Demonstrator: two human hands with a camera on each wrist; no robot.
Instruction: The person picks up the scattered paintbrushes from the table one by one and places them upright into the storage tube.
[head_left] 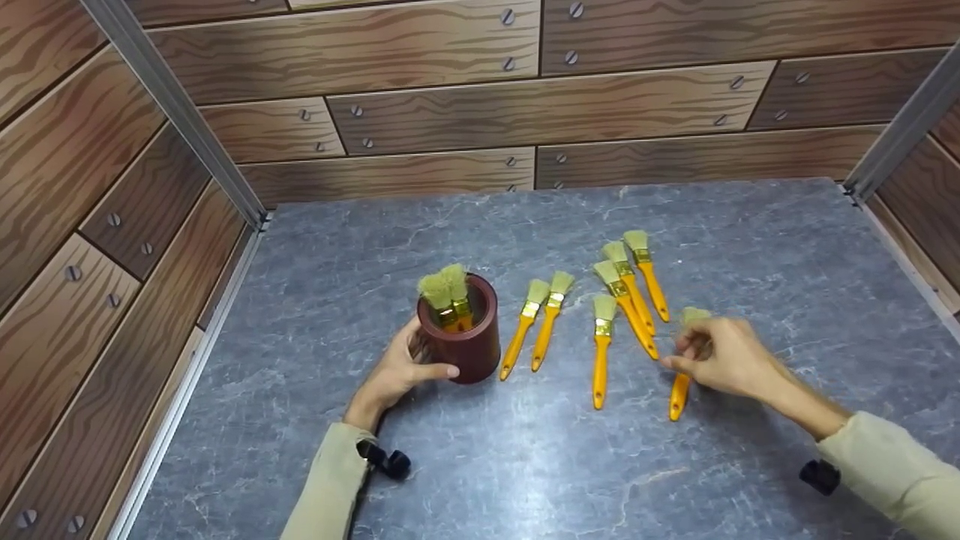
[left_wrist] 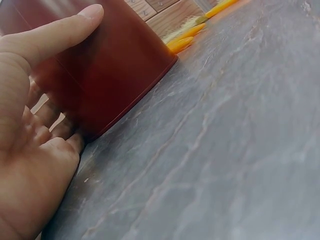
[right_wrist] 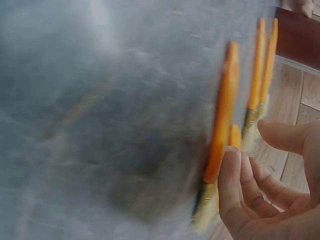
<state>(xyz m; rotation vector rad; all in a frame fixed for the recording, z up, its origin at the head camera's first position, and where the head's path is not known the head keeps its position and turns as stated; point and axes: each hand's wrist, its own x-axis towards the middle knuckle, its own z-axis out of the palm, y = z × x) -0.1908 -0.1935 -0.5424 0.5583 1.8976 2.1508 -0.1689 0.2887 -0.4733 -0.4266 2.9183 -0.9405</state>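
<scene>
My left hand holds a dark red cylindrical cup, its thumb along the near side and the other fingers round the left. In the left wrist view the cup is close to the tabletop. Two paintbrushes stand bristles up inside it. Over a paintbrush at the right hovers my right hand, covering the brush's middle. The right wrist view shows that thumb apart from the bent fingers, with a paintbrush beyond them; contact is unclear.
Two paintbrushes lie just right of the cup. Another paintbrush lies alone near the middle, and three more lie close together behind it. Wood-patterned walls enclose the grey marbled tabletop at the back and sides.
</scene>
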